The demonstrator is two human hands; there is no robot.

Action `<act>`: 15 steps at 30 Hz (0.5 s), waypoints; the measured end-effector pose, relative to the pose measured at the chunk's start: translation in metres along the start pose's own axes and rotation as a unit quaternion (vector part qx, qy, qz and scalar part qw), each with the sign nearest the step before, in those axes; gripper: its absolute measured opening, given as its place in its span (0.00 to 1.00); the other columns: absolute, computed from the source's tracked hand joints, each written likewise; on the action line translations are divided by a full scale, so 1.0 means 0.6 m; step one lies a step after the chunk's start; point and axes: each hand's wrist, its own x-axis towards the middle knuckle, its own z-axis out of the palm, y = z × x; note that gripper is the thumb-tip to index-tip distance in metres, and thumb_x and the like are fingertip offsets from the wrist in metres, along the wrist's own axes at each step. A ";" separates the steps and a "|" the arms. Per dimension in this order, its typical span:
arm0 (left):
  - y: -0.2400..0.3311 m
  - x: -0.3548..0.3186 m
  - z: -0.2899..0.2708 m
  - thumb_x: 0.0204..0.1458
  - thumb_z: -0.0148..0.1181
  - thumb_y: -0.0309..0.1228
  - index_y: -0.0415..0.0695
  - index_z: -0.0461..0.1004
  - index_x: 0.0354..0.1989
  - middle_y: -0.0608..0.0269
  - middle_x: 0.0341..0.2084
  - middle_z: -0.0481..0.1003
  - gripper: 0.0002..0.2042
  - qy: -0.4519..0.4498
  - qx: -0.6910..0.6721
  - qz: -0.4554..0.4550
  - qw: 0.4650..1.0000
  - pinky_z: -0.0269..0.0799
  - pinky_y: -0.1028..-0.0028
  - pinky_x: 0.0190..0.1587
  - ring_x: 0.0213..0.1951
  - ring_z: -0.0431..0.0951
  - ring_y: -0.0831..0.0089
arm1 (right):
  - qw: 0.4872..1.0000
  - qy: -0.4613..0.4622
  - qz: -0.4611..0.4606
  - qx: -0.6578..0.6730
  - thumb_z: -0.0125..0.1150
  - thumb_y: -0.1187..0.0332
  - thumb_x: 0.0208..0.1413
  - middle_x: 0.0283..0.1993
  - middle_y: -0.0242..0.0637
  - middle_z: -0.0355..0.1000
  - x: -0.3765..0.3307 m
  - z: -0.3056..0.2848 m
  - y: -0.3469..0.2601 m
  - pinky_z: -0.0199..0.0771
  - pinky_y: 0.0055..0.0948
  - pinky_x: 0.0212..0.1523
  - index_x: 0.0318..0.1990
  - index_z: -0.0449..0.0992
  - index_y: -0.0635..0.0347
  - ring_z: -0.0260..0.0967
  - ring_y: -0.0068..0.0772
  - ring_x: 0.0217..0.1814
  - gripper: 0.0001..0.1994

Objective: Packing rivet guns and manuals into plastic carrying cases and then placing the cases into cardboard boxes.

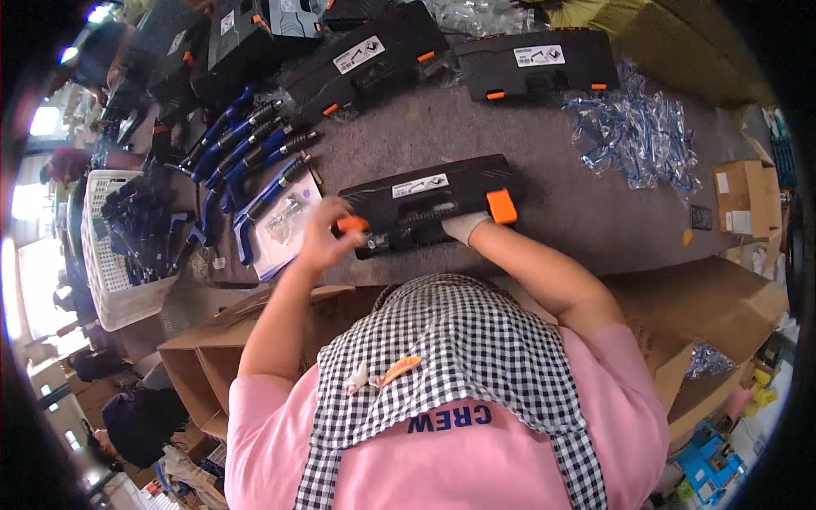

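Note:
A black plastic tool case (421,202) lies in front of me on the grey table. Its lid looks slightly raised, with dark items showing along the front gap. At its left end, my left hand (325,236) is bare, its fingers and thumb closed around an orange latch (350,223). My right hand (466,227), in a whitish glove, reaches to the front edge; its fingertips are hidden there. Close to that hand, a second orange latch (501,206) stands flipped out. Left of the case is a white printed sheet (291,223) with a small clear bag on it.
Several blue-and-black tools (242,153) lie at the left, beside a white plastic crate (106,280) holding more. Black cases (537,64) line the far side. Clear-wrapped blue parts (637,136) are heaped at right. Open cardboard boxes (697,297) stand along the near edge.

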 end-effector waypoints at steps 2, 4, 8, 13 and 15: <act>0.031 -0.044 0.036 0.30 0.75 0.34 0.40 0.69 0.32 0.51 0.42 0.70 0.22 -0.025 0.088 0.000 0.996 0.68 0.60 0.50 0.47 0.71 0.50 | 0.993 -0.050 0.052 0.093 0.55 0.58 0.54 0.57 0.38 0.70 -0.010 -0.030 -0.021 0.54 0.43 0.68 0.53 0.74 0.50 0.61 0.43 0.64 0.19; 0.029 -0.054 0.063 0.32 0.73 0.33 0.42 0.68 0.36 0.49 0.48 0.69 0.23 -0.013 0.219 0.059 0.974 0.68 0.57 0.52 0.51 0.69 0.47 | 0.988 -0.033 0.080 0.132 0.56 0.58 0.54 0.58 0.38 0.69 -0.021 -0.021 -0.014 0.54 0.43 0.69 0.53 0.74 0.50 0.60 0.43 0.65 0.19; 0.002 -0.080 0.101 0.38 0.70 0.31 0.41 0.68 0.36 0.46 0.50 0.68 0.18 -0.015 0.283 0.096 0.954 0.66 0.55 0.55 0.54 0.68 0.46 | 0.988 0.056 0.114 0.091 0.56 0.57 0.54 0.60 0.39 0.68 -0.057 -0.024 -0.018 0.54 0.42 0.69 0.55 0.72 0.52 0.58 0.45 0.66 0.21; 0.029 -0.116 0.124 0.35 0.71 0.49 0.41 0.67 0.47 0.43 0.58 0.63 0.34 -0.049 0.298 0.058 0.952 0.54 0.49 0.63 0.62 0.60 0.45 | 0.985 -0.090 0.147 -0.005 0.56 0.55 0.53 0.63 0.45 0.64 -0.153 -0.059 0.033 0.44 0.51 0.71 0.60 0.68 0.55 0.51 0.45 0.71 0.27; 0.015 -0.132 0.129 0.30 0.69 0.60 0.40 0.64 0.56 0.45 0.60 0.62 0.46 -0.061 0.325 0.054 0.942 0.51 0.49 0.64 0.64 0.57 0.46 | 0.976 -0.191 0.033 -0.103 0.57 0.55 0.51 0.60 0.47 0.66 -0.223 -0.122 0.033 0.47 0.51 0.69 0.56 0.71 0.58 0.54 0.45 0.68 0.26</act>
